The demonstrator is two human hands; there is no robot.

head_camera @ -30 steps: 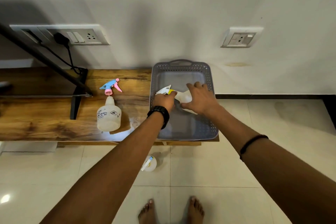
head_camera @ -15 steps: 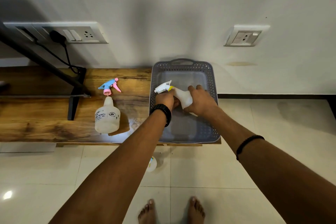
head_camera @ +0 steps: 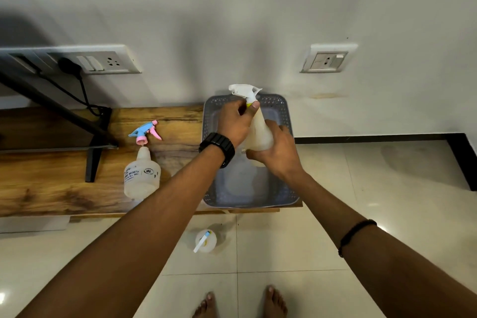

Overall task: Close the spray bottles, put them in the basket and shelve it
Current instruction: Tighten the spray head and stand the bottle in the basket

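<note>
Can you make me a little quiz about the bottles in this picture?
1. True or false: the white-topped translucent spray bottle is held over the grey perforated plastic basket.
2. Which hand grips that bottle's neck? A) left hand B) right hand
3. Fill in: the translucent spray bottle with the blue and pink trigger head stands on the wooden ____, beside the basket.

Key: 1 true; 2 A; 3 shelf.
</note>
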